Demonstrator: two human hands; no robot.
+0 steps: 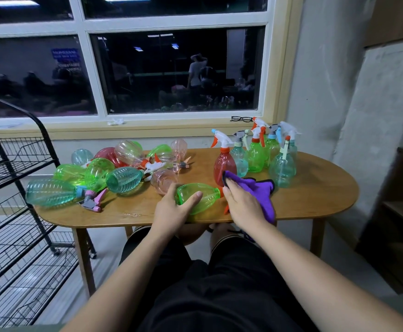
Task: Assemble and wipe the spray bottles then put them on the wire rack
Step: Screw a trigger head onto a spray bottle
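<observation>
On surface (pixel 315 195), left hand (pixel 174 209) grip curls round green bottle (pixel 207 198), right hand (pixel 242 203) lies spread flat on purple cloth (pixel 260 188): best pin bottle firmly, wipe lengthwise.

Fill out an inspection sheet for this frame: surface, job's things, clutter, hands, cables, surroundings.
Surface: wooden table, oval, crowded.
Job's things: green bottle lying at the near edge; purple cloth beside it; upright bottles with spray heads, far right; loose bottles heaped left; wire rack left of the table.
Clutter: glasses and white scrap on the windowsill.
Hands: left hand grips the green bottle; right hand rests on the purple cloth, fingers straight.
Cables: nothing seen.
Surroundings: dark window behind.
</observation>
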